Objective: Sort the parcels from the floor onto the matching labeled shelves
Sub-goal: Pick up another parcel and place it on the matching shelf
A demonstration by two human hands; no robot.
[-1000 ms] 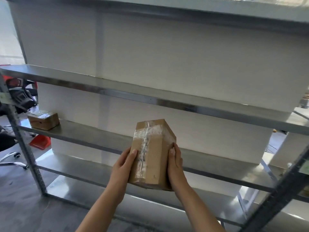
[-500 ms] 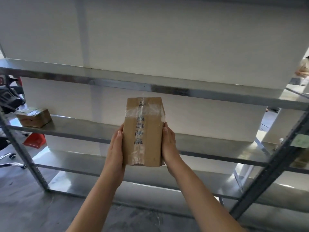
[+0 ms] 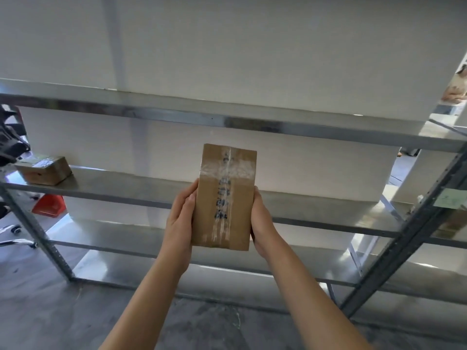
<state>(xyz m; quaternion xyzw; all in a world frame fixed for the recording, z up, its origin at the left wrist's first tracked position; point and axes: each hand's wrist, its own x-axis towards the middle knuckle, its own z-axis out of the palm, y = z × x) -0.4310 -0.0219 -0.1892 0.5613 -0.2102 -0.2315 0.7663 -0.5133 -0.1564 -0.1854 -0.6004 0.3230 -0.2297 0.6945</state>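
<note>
A storeroom: bare metal shelving, concrete floor, a taped parcel

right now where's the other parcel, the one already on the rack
In the head view it sits at far left, on the left end of the middle shelf: a small brown parcel just above the red object.
</note>
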